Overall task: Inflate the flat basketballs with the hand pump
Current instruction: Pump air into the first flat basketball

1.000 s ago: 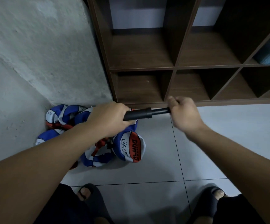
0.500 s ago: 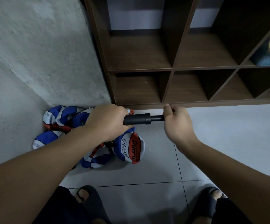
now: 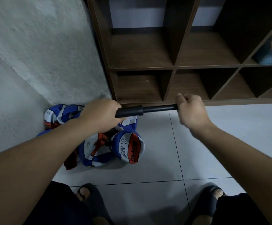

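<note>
While the left hand [image 3: 102, 116] is wrapping its fingers around the barrel of the hand pump [image 3: 137, 110], the right hand [image 3: 191, 111] is curling closed around the far end, where the handle is hidden inside the fist. The thin rod is showing between the barrel's collar and the right fist, so the plunger is sitting partly drawn out. The person is holding the pump level in the air, one hand at each end, which is giving a steady brace for a push-and-pull stroke along its length.

The flat basketballs [image 3: 128, 149] are lying in a crumpled heap on the tiled floor [image 3: 229, 143], in the corner where the grey wall [image 3: 34, 54] is meeting the wooden shelf unit [image 3: 169, 69]. They are resting below the left hand and apart from it (blue, white and orange panels, one reading "CHILDREN"). Whether a needle or hose is linking the pump to any ball cannot be told, since the left hand is covering that end. Judging by how slack the balls are looking, most of the inflating is still waiting to be done. The person's feet in dark slippers [image 3: 91, 198] are standing just short of the heap.
</note>
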Demonstrator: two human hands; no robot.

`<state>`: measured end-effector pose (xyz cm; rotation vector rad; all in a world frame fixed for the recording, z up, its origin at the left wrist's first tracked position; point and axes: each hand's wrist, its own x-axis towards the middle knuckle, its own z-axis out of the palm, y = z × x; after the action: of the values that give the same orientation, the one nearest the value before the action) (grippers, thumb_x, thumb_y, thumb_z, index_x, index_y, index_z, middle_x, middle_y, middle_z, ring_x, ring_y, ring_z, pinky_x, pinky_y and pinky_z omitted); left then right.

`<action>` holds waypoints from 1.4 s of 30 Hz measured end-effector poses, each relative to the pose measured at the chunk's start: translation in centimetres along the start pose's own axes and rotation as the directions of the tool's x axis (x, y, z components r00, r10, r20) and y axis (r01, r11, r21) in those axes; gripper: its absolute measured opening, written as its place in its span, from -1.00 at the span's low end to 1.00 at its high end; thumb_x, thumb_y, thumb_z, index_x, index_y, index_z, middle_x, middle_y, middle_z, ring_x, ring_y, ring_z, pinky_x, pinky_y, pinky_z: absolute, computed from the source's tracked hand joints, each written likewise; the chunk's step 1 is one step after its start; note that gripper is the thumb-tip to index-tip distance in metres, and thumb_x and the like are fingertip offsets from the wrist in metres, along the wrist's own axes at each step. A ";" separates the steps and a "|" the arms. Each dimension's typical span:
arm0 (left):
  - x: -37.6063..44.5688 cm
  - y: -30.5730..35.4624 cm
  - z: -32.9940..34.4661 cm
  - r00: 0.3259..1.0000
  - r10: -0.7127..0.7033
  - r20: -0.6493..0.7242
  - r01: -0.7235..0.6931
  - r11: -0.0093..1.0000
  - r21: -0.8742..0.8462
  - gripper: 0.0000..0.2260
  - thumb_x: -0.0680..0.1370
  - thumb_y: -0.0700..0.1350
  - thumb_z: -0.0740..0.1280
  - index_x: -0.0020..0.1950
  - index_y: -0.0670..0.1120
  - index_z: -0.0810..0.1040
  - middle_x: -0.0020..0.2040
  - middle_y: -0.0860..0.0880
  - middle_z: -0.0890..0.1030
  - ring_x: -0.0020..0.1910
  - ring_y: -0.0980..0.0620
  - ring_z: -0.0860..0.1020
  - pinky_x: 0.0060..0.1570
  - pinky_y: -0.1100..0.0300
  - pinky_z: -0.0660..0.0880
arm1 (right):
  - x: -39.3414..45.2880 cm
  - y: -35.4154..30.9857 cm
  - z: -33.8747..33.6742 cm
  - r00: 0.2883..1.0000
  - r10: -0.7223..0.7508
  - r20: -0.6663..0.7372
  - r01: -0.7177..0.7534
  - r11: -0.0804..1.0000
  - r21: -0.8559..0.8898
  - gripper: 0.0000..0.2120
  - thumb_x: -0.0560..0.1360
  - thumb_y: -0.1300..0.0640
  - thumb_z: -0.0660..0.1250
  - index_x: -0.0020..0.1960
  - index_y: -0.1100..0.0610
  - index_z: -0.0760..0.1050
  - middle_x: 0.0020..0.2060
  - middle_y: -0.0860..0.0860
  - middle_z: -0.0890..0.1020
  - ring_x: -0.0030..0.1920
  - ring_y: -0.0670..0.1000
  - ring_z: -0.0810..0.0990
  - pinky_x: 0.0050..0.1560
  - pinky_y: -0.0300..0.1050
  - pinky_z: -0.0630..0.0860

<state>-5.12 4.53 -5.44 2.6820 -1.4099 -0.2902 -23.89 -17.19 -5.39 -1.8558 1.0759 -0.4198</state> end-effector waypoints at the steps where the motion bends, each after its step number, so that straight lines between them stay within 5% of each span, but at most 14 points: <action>1: 0.1 -0.5 -0.2 1.000 -0.012 0.006 0.012 1.000 0.001 -0.64 0.62 0.30 0.39 -0.25 0.11 0.53 -0.38 0.08 0.57 -0.42 0.14 0.55 -0.37 0.17 0.44 | 0.6 0.2 -0.5 0.999 0.037 -0.005 -0.037 0.999 0.026 -0.55 0.74 -0.05 0.20 -0.29 0.09 0.38 -0.50 -0.07 0.38 -0.43 0.06 0.34 -0.32 -0.05 0.30; 12: -0.6 2.5 0.6 0.993 0.035 -0.110 -0.024 0.995 0.097 -0.59 0.62 0.32 0.35 -0.29 0.15 0.37 -0.37 0.09 0.53 -0.40 0.10 0.52 -0.42 0.16 0.33 | -3.4 -1.1 2.0 0.991 -0.122 -0.057 0.121 0.992 -0.019 -0.56 0.78 0.00 0.14 -0.24 0.13 0.40 -0.42 -0.01 0.43 -0.43 -0.08 0.39 -0.39 -0.12 0.29; 20: -0.8 4.1 0.9 0.994 0.056 -0.089 -0.052 0.998 0.047 -0.77 0.61 0.27 0.38 -0.08 0.14 0.57 -0.31 0.09 0.56 -0.35 0.05 0.56 -0.27 0.05 0.60 | -4.4 -1.4 3.6 0.992 -0.126 0.028 0.127 0.992 -0.024 -0.58 0.78 -0.03 0.15 -0.19 0.14 0.44 -0.39 -0.02 0.45 -0.45 -0.11 0.42 -0.48 -0.28 0.26; 25: -0.5 4.0 0.7 0.997 0.055 -0.063 -0.057 0.998 -0.032 -0.72 0.64 0.28 0.37 -0.15 0.15 0.50 -0.33 0.10 0.56 -0.36 0.15 0.55 -0.39 0.17 0.37 | -2.9 -1.5 2.0 0.974 -0.221 0.057 0.225 0.971 -0.077 -0.61 0.78 -0.01 0.17 -0.18 0.09 0.48 -0.38 -0.04 0.48 -0.44 -0.16 0.45 -0.43 -0.23 0.31; 31: 0.1 0.8 -0.4 0.999 -0.047 -0.027 0.045 0.996 -0.074 -0.63 0.61 0.30 0.38 -0.24 0.09 0.55 -0.37 0.05 0.58 -0.40 0.07 0.57 -0.36 0.12 0.51 | 0.3 -1.3 -2.3 0.982 -0.183 -0.056 0.179 0.982 -0.067 -0.53 0.76 -0.01 0.20 -0.31 0.08 0.35 -0.53 -0.14 0.34 -0.49 -0.10 0.28 -0.46 -0.18 0.21; 36: -0.2 2.4 0.3 0.997 -0.038 -0.068 0.033 0.997 -0.064 -0.67 0.61 0.21 0.44 -0.27 0.09 0.51 -0.38 0.05 0.57 -0.40 0.09 0.55 -0.40 0.16 0.40 | -1.4 -2.0 -0.9 0.956 -0.266 -0.125 0.258 0.963 -0.071 -0.54 0.77 0.01 0.19 -0.28 0.13 0.33 -0.45 -0.06 0.37 -0.44 -0.07 0.33 -0.40 -0.12 0.22; 42: -0.7 3.8 0.2 0.997 0.020 -0.079 -0.021 1.000 -0.016 -0.66 0.63 0.16 0.40 -0.29 0.15 0.44 -0.36 0.07 0.56 -0.39 0.10 0.54 -0.40 0.16 0.36 | -3.8 -2.0 1.6 0.969 -0.247 -0.018 0.246 0.968 -0.047 -0.57 0.78 0.02 0.16 -0.25 0.09 0.39 -0.43 -0.06 0.42 -0.43 -0.14 0.43 -0.46 -0.27 0.24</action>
<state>-8.61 2.94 -4.89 2.6327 -1.4057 -0.1916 -23.96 -12.77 -3.99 -2.0376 0.8778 -0.5676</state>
